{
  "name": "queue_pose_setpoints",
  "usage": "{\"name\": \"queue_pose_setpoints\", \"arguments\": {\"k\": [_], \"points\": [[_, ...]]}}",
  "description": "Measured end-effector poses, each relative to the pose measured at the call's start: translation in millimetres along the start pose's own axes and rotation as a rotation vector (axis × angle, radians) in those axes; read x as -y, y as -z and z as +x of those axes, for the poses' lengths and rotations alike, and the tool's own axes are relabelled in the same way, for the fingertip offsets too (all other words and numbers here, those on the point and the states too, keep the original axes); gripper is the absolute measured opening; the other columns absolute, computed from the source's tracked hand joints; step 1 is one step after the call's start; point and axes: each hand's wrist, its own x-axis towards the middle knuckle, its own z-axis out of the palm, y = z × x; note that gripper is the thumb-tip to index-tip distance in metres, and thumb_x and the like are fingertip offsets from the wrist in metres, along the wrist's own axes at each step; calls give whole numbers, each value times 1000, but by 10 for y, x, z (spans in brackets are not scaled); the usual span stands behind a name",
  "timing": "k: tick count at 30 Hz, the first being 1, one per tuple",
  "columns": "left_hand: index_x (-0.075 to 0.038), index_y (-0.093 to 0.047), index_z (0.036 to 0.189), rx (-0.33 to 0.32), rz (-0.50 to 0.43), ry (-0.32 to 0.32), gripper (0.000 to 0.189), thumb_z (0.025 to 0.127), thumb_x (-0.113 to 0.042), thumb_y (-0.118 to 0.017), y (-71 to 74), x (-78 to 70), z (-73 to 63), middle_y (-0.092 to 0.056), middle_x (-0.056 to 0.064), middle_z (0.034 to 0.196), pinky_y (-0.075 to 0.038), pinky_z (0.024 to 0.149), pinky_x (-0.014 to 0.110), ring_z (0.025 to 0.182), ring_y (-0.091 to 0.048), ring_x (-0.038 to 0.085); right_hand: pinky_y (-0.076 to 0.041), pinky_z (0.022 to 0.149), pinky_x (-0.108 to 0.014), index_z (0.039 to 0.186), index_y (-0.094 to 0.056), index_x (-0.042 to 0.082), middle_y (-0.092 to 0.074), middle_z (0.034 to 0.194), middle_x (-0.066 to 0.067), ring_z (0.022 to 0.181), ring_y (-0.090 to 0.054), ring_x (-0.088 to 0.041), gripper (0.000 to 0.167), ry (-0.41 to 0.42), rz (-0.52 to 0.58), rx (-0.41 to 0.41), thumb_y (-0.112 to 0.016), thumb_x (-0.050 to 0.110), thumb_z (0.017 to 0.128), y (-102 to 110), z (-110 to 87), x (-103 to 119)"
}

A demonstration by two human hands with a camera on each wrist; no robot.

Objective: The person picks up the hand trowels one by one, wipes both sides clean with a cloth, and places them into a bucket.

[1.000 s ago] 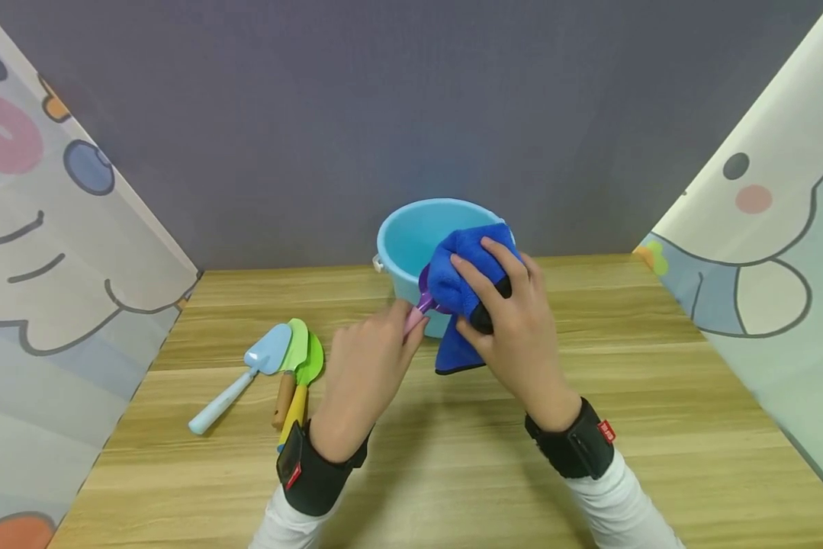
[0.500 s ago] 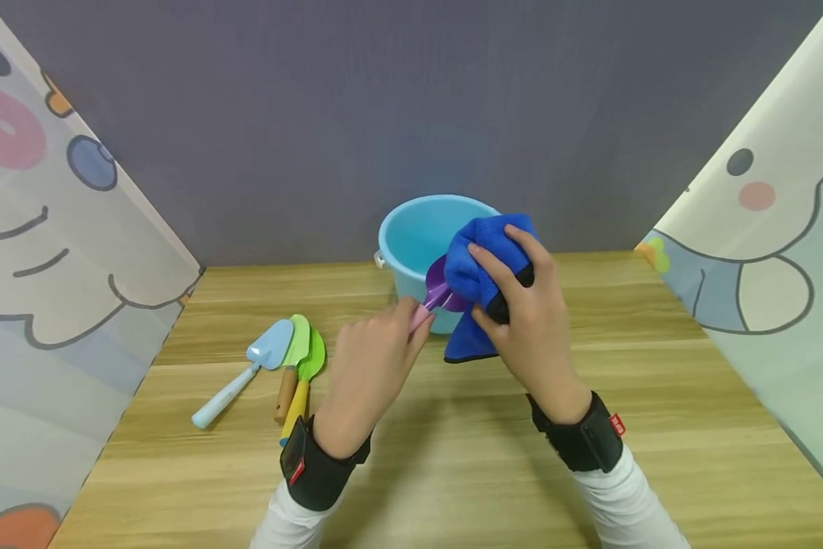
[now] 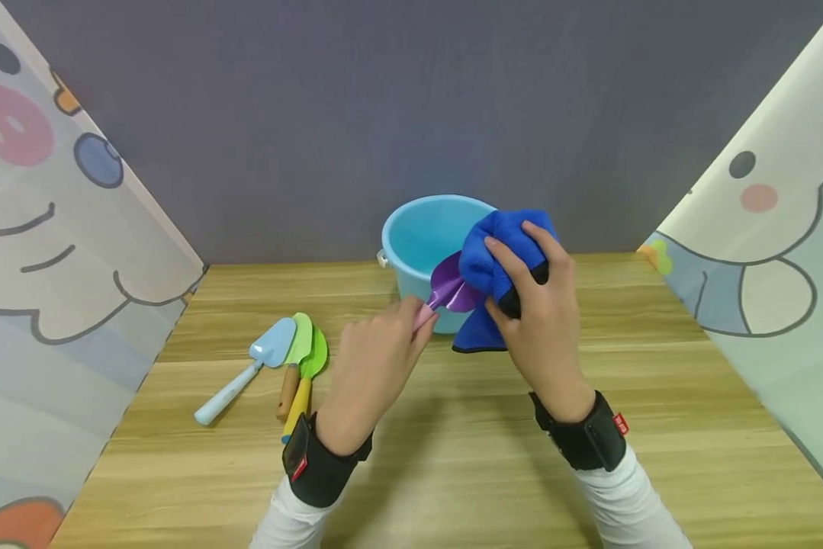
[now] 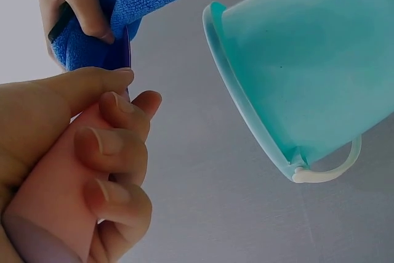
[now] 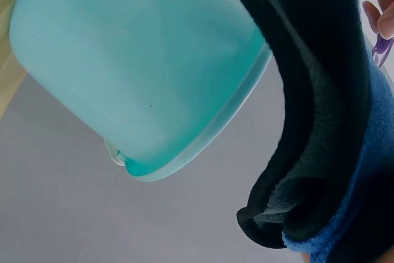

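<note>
My left hand [image 3: 377, 366] grips the pink handle [image 4: 58, 189] of a toy shovel with a purple blade [image 3: 452, 286]. In the head view the blade points up and right, in front of the bucket. My right hand [image 3: 541, 320] holds a bunched blue cloth [image 3: 503, 248] with black edging against the blade's far end, hiding its tip. A loose corner of the cloth hangs below the fingers. Much of the right wrist view is taken up by the cloth [image 5: 381, 127], with a bit of the purple shovel [image 5: 383, 50] showing at the right edge.
Behind the hands a light blue bucket [image 3: 411, 236] with a white handle stands on the wooden table [image 3: 452, 473] near the grey back wall. Left of the hands lie a light blue trowel [image 3: 246, 374], a green shovel with a brown handle [image 3: 298, 339] and one with a yellow handle [image 3: 315, 354].
The right hand and cloth have slid up and right along the purple blade, so more of the blade shows. The left hand has shifted slightly right, still holding the handle.
</note>
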Motion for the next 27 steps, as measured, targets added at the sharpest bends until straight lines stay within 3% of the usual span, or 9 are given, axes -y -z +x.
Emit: {"name": "queue_pose_setpoints", "arguments": {"k": [16,27], "points": [[-11,-61,85,17,15,-2,27,100,-33,-66,-16,0,3,-38,-3,60,-21,45,23,47,-38,13,-43,112,-60,141,-59,24,-44,153,-18,145,-41,-41,66,-55,-18,-61,-82,4,83,32,24,-97],[-11,-62,87,-13,45,28,25,97,-33,-70,15,51,20,-39,-3,61,-20,44,24,47,-37,13,-42,113,-60,143,-57,26,-41,155,-18,147,-38,-39,64,-154,-30,-68,-74,1,86,121,81,-256]]}}
